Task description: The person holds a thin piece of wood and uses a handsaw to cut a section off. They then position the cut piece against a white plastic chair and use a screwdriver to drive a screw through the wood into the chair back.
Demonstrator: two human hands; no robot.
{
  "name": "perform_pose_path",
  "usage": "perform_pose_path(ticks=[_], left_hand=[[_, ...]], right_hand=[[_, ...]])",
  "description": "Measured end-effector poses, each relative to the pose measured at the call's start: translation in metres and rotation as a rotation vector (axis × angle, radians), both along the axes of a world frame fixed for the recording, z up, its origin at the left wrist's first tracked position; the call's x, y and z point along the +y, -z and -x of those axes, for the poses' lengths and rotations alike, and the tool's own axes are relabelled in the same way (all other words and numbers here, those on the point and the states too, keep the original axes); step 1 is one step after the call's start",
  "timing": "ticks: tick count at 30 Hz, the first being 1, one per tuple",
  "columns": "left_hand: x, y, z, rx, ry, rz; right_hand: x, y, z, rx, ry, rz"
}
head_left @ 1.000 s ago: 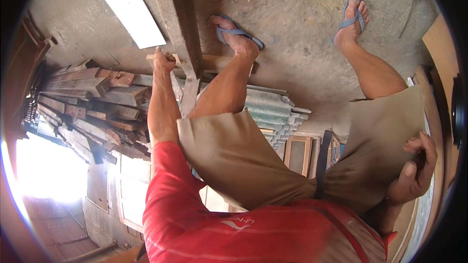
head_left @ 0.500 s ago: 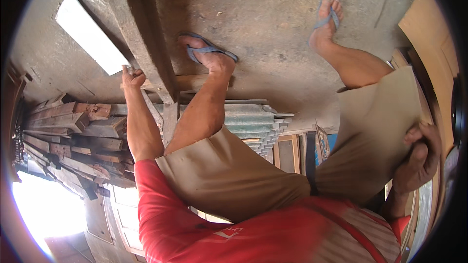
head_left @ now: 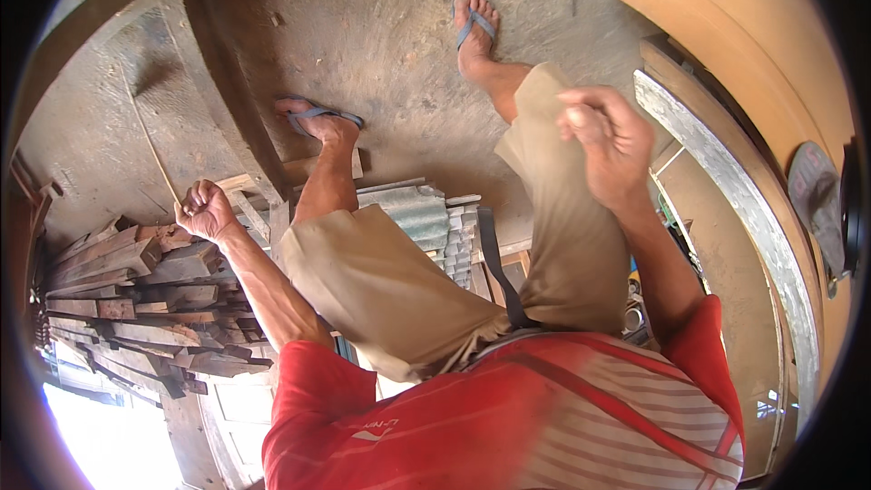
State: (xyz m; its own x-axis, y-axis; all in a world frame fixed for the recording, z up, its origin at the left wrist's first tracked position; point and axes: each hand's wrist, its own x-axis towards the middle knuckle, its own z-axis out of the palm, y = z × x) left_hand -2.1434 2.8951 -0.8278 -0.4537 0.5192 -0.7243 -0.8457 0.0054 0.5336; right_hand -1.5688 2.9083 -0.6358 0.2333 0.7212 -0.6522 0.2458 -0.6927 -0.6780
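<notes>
My left hand (head_left: 207, 210) is out to the left, its fingers closed on the end of a thin, pale flat panel (head_left: 150, 138). The panel shows almost edge-on, as a narrow line running away from the fingers over the floor. Raised in front of my right thigh is my right hand (head_left: 610, 141), its fingers curled in, slightly blurred. Nothing shows in it. Both feet, in blue flip-flops, stand on the floor, the right foot (head_left: 476, 32) ahead of the left foot (head_left: 319, 120).
A wooden post (head_left: 213, 82) rises close to my left foot. Stacked wood offcuts (head_left: 145, 286) lie at the left, with corrugated sheets (head_left: 404, 218) beside my left leg. Along the right stand large wooden boards (head_left: 726, 9) and a grey-edged panel (head_left: 726, 154). The floor (head_left: 390, 45) is bare concrete.
The panel has turned from showing its broad white face to nearly edge-on, still in my left hand. My right hand has swung forward and inward. My right foot appears closer to the left.
</notes>
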Motion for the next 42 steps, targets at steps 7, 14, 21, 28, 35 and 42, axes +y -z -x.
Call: perform_pose_path(ticks=[7,14,21,28,35,42], left_hand=[[0.009,-0.167,-0.126,0.045,-0.056,0.029],[-0.014,-0.350,-0.227,-0.091,-0.004,0.095],[-0.029,-0.459,-0.281,-0.229,0.142,0.055],[-0.026,-0.497,-0.294,-0.354,0.314,0.053],[-0.014,-0.520,-0.280,-0.236,0.518,0.062],[-0.011,-0.524,-0.252,-0.169,0.569,-0.020]], right_hand=[[-0.041,-0.002,-0.025,0.099,0.127,-0.105],[-0.019,-0.109,-0.017,0.217,0.190,-0.180],[0.019,-0.210,-0.022,0.339,0.204,-0.323],[0.040,-0.277,-0.021,0.210,0.203,-0.528],[0.050,-0.366,0.014,0.212,0.279,-0.804],[0.044,-0.456,0.048,-0.391,-0.149,-1.295]])
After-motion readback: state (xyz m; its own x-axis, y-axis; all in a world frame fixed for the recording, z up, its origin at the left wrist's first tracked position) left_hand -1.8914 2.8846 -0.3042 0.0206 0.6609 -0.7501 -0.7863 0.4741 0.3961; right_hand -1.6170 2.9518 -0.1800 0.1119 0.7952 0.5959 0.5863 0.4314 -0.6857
